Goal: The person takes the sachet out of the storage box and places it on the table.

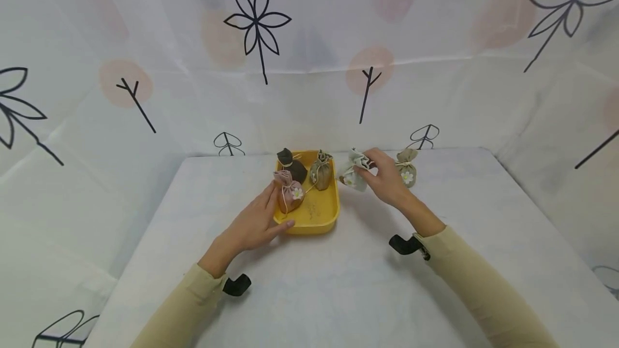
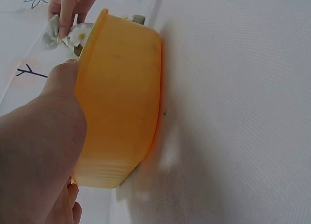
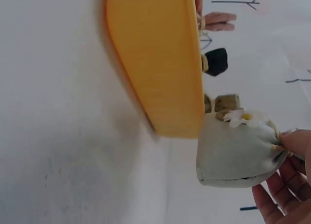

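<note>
A yellow plastic tray (image 1: 316, 227) holds a pink drawstring pouch (image 1: 288, 197) with a white flower, a black pouch (image 1: 295, 168) and an olive-brown pouch (image 1: 321, 171). My left hand (image 1: 253, 219) rests along the tray's left side, its fingers extended, with the thumb at the near rim. Just beyond the tray's right edge, my right hand (image 1: 384, 179) pinches a pale grey-green pouch (image 3: 238, 153) by its gathered neck. A white flower (image 3: 243, 118) is fixed to this pouch, and its body hangs close to the tray wall in the right wrist view.
A beige-green pouch (image 1: 407, 168) with a white flower stands on the white table (image 1: 338, 289), right of my right hand. Behind the table's back edge hangs a pale cloth (image 1: 309, 95) printed with flowers and twigs.
</note>
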